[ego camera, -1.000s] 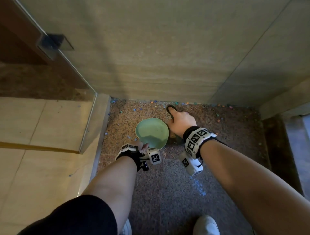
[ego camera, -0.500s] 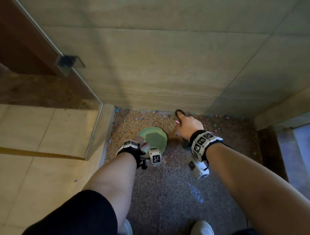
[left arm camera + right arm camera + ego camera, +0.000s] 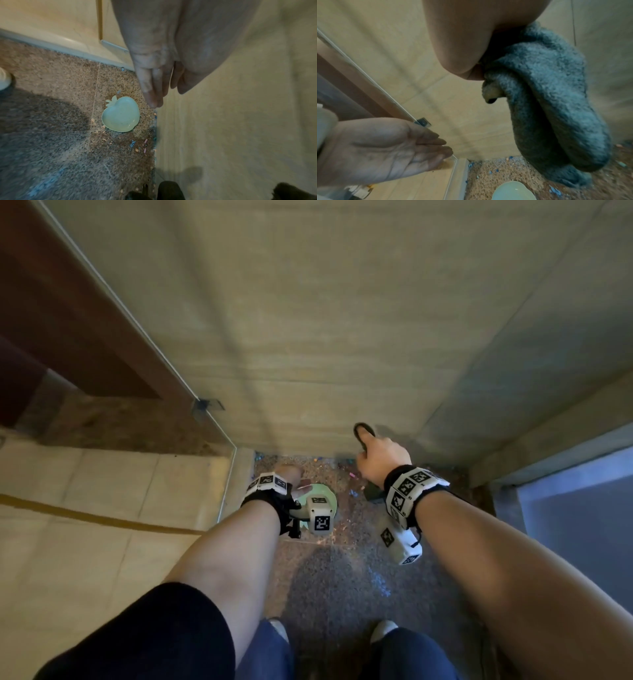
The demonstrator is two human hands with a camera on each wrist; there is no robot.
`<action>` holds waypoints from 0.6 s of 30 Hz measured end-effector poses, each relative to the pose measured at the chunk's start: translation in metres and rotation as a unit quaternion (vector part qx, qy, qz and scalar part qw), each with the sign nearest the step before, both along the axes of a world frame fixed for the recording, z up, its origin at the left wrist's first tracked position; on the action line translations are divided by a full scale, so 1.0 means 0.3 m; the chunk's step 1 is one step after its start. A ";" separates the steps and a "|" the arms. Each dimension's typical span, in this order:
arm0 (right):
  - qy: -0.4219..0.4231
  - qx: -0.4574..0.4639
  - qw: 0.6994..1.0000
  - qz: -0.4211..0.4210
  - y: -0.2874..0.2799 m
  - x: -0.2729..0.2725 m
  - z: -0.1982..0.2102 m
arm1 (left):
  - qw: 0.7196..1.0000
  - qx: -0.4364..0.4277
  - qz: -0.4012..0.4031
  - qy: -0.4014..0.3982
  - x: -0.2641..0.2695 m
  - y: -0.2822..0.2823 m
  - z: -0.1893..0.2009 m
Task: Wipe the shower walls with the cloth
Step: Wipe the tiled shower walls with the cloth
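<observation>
My right hand (image 3: 378,451) grips a fluffy grey-blue cloth (image 3: 547,94), which hangs bunched below the fist. In the head view the cloth (image 3: 362,429) shows as a dark loop over the index finger, in front of the lowest strip of the beige tiled shower wall (image 3: 308,320). Whether the cloth touches the wall I cannot tell. My left hand (image 3: 291,475) hovers open and holds nothing, its fingers (image 3: 154,92) straight and close to the wall (image 3: 240,121). The right wrist view shows its bare palm (image 3: 390,143).
A pale green apple-shaped dish (image 3: 120,115) sits on the speckled shower floor (image 3: 342,577) below my left hand. Coloured crumbs lie along the base of the wall. A glass panel (image 3: 219,460) stands at the left, a raised ledge (image 3: 548,446) at the right. My shoes are at the bottom.
Both hands have risen from the floor. The right hand lifted the cloth toward the base of the wall, and the left hand came up away from the green dish. The view tilted upward.
</observation>
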State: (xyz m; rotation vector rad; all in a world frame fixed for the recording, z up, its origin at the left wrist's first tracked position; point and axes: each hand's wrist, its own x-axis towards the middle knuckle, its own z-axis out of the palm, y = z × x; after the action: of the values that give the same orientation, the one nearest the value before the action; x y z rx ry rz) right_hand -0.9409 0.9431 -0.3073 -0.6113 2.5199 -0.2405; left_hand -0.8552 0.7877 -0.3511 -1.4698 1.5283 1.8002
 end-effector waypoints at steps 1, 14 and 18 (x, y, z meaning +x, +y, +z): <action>0.002 0.001 1.000 0.000 0.001 0.008 0.072 | 1.000 0.010 0.017 0.014 0.002 0.000 0.041; 0.082 -0.046 0.995 0.019 -0.111 0.100 1.023 | 0.991 -0.036 0.010 0.125 0.076 -0.120 1.021; 0.119 -0.071 0.990 0.023 -0.166 0.122 1.292 | 0.983 -0.074 0.004 0.168 0.084 -0.176 1.309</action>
State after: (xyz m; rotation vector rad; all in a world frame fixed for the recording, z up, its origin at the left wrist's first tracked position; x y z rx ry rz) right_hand -0.9042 0.8933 0.0803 -0.7954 2.7306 -0.3506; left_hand -0.8300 0.7348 0.0416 -1.2836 1.8540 2.0589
